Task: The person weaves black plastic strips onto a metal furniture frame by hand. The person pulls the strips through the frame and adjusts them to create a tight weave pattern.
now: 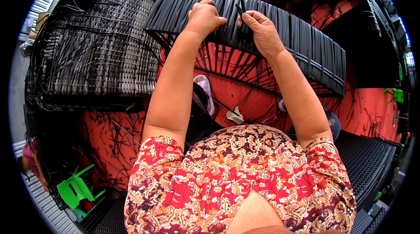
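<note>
Black strip [241,7] — thin, springy, likely slippery | we pinch its end in right hand [262,32] over wrapped frame [306,45] | left hand [203,17] fisted on frame's top edge — we'd grip near the tip.

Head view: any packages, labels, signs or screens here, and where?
None that I can make out.
Nearest candidate: a crumpled pale scrap on the red floor between the forearms, no print visible.
Both hands, left hand and right hand, are on black wicker strips, which carry no labels.
</note>
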The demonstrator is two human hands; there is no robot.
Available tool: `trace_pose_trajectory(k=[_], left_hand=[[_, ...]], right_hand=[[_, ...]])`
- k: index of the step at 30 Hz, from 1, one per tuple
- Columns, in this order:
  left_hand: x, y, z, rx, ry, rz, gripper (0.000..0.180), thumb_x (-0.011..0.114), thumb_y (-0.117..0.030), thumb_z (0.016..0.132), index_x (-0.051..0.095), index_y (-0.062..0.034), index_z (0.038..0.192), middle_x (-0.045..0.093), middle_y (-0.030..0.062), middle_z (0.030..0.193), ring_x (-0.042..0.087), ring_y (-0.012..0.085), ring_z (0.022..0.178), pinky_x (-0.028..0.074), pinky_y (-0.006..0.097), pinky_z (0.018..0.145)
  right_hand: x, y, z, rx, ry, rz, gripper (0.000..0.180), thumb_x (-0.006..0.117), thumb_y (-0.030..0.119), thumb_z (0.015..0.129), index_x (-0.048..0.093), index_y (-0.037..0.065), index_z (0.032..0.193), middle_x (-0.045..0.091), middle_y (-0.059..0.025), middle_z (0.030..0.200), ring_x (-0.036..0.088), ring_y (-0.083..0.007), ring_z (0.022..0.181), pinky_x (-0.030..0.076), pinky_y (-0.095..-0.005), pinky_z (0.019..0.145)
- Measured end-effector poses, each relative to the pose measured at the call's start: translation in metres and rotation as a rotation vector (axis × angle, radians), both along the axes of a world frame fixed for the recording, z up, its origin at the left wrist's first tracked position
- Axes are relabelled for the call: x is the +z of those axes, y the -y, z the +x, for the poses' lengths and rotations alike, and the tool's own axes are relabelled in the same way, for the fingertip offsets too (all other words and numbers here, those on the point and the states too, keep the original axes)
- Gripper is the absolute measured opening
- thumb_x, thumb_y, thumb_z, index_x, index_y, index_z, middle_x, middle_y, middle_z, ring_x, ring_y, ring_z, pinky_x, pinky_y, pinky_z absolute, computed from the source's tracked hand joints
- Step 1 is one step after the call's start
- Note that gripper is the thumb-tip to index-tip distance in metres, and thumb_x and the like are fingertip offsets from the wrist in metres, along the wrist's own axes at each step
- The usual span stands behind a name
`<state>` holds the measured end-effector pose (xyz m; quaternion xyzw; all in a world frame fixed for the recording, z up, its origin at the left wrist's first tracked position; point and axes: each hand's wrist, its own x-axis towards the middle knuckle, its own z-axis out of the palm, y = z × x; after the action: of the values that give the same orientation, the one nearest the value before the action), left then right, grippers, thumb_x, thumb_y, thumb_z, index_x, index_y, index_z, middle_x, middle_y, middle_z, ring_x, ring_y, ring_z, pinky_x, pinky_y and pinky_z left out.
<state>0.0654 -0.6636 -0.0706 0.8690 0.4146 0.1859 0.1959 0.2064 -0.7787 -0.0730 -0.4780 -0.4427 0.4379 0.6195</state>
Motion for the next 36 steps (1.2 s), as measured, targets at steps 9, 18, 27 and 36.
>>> trace_pose_trajectory(k=[9,18,27,36], left_hand=[[-0.010,-0.011,0.003,0.005,0.037,-0.167,0.025,0.071,-0.029,0.063,0.071,-0.0082,0.076,0.050,0.0061,0.125,0.044,0.0234,0.117,0.035,0.036,0.096],[-0.004,0.002,0.016,0.126,-0.056,0.135,0.015,0.066,-0.018,0.062,0.070,-0.0068,0.072,0.047,0.0086,0.128,0.049,0.0255,0.112,0.040,0.033,0.094],[-0.002,0.015,0.016,0.047,0.113,0.292,0.012,0.059,-0.004,0.064,0.067,0.0010,0.073,0.050,0.0125,0.123,0.051,0.0284,0.107,0.041,0.036,0.090],[0.010,0.005,0.006,0.036,0.451,-0.800,0.016,0.059,-0.004,0.073,0.058,0.0073,0.085,0.060,0.0071,0.068,0.063,0.0140,0.060,0.041,0.020,0.045]], right_hand=[[0.001,0.000,-0.001,0.000,-0.014,0.003,0.019,0.055,0.023,0.088,0.061,0.005,0.086,0.059,-0.0004,0.079,0.052,-0.0085,0.081,0.036,-0.0236,0.085],[0.001,0.000,-0.003,-0.003,-0.021,-0.011,0.018,0.055,0.021,0.088,0.061,0.004,0.086,0.059,-0.0003,0.079,0.052,-0.0082,0.080,0.037,-0.0227,0.083],[0.003,0.000,-0.005,-0.019,-0.036,-0.044,0.017,0.055,0.021,0.088,0.061,0.005,0.086,0.058,0.0003,0.078,0.050,-0.0072,0.078,0.036,-0.0208,0.081],[0.011,-0.009,-0.008,-0.100,0.175,-0.160,0.015,0.054,0.016,0.088,0.060,0.002,0.085,0.058,-0.0006,0.074,0.050,-0.0070,0.070,0.040,-0.0201,0.070]])
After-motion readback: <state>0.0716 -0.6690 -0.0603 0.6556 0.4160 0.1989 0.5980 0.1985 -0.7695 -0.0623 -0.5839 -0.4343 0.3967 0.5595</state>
